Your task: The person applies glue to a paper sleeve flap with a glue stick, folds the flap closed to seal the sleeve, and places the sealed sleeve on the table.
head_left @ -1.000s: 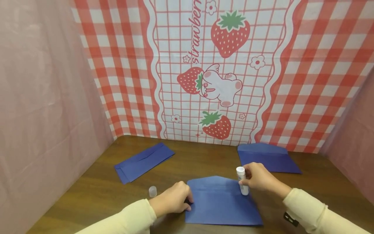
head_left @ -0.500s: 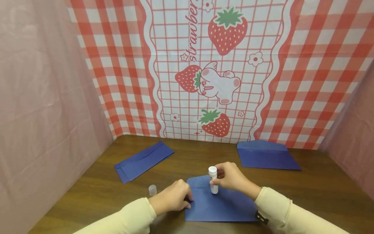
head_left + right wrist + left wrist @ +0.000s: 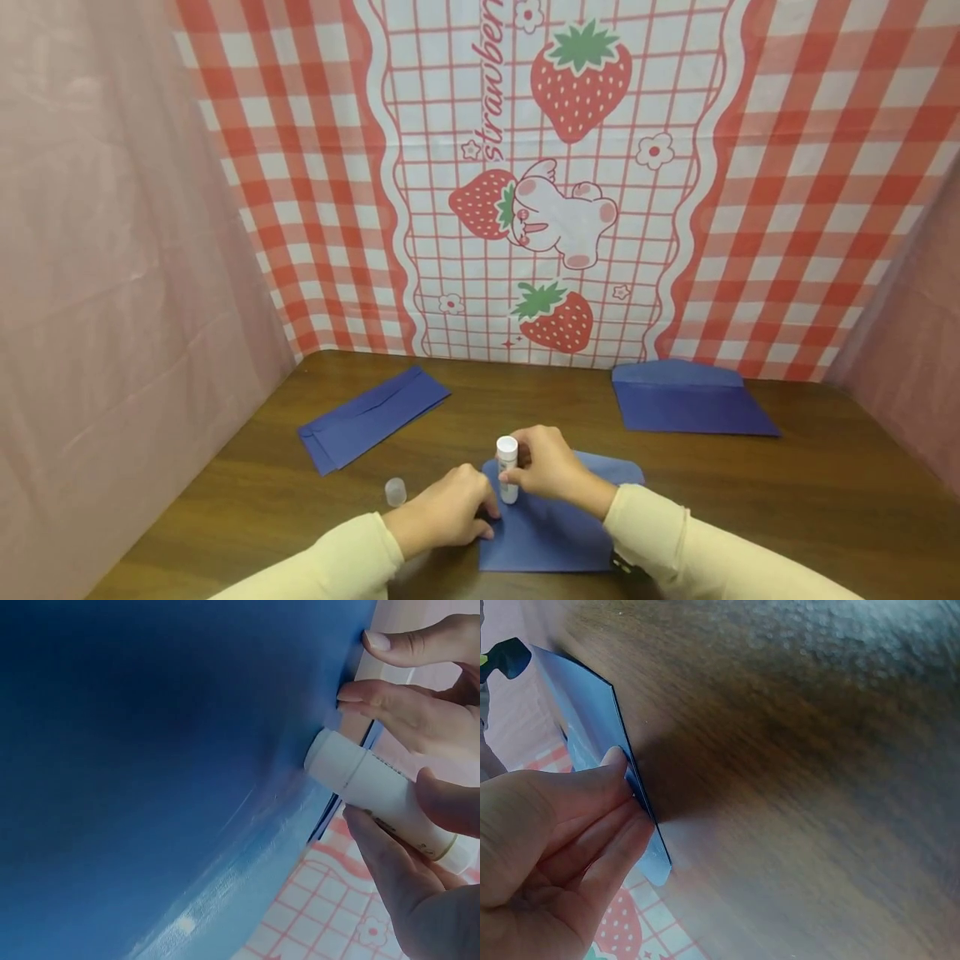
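A blue envelope (image 3: 547, 542) lies on the table in front of the person, its flap (image 3: 611, 468) spread away from them. The right hand (image 3: 555, 471) pinches an upright white glue stick (image 3: 507, 471), whose lower end touches the envelope near its left edge. In the right wrist view a shiny streak (image 3: 187, 922) runs along the envelope (image 3: 150, 750) up to the glue stick (image 3: 375, 787). At the left edge, the left hand (image 3: 450, 508) holds the envelope down with bent fingers; the left wrist view shows its thumb and fingertips at that edge (image 3: 641, 787).
A clear cap (image 3: 395, 492) stands on the table left of the left hand. One narrow blue envelope (image 3: 375, 421) lies at the back left, and another blue envelope (image 3: 693, 408) with its flap spread at the back right. A checked strawberry cloth (image 3: 555, 208) hangs behind the table.
The right hand has moved left across the envelope with the glue stick, from near its right side to its left side. The left hand has stayed at the left edge.
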Demonstrator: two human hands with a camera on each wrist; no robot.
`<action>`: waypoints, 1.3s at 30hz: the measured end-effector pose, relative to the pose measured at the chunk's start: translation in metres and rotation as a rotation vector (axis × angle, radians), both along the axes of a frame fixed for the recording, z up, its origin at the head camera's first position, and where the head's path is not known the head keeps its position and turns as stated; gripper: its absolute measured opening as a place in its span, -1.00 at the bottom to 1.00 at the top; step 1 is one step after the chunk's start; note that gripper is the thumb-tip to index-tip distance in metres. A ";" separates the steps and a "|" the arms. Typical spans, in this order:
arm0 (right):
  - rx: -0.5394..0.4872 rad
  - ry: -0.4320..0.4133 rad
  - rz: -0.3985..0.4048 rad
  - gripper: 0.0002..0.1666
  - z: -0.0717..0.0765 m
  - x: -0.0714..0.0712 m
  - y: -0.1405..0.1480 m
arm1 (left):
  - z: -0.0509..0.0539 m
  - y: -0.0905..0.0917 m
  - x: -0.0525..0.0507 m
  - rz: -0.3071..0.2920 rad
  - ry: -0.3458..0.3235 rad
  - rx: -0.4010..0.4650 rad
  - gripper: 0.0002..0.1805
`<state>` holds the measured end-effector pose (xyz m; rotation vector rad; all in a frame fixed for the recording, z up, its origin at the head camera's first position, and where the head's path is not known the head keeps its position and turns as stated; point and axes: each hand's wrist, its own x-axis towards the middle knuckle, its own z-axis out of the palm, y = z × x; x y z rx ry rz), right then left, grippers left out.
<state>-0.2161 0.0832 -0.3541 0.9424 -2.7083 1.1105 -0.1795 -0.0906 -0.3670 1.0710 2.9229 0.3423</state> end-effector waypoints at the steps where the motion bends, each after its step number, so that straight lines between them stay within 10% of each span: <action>1: -0.005 0.007 0.004 -0.83 0.000 0.000 -0.001 | 0.000 0.000 0.000 0.002 -0.002 0.003 -0.85; 39: 0.037 0.016 -0.115 -0.79 -0.005 0.008 0.080 | 0.000 -0.001 0.001 -0.014 0.032 0.046 -0.84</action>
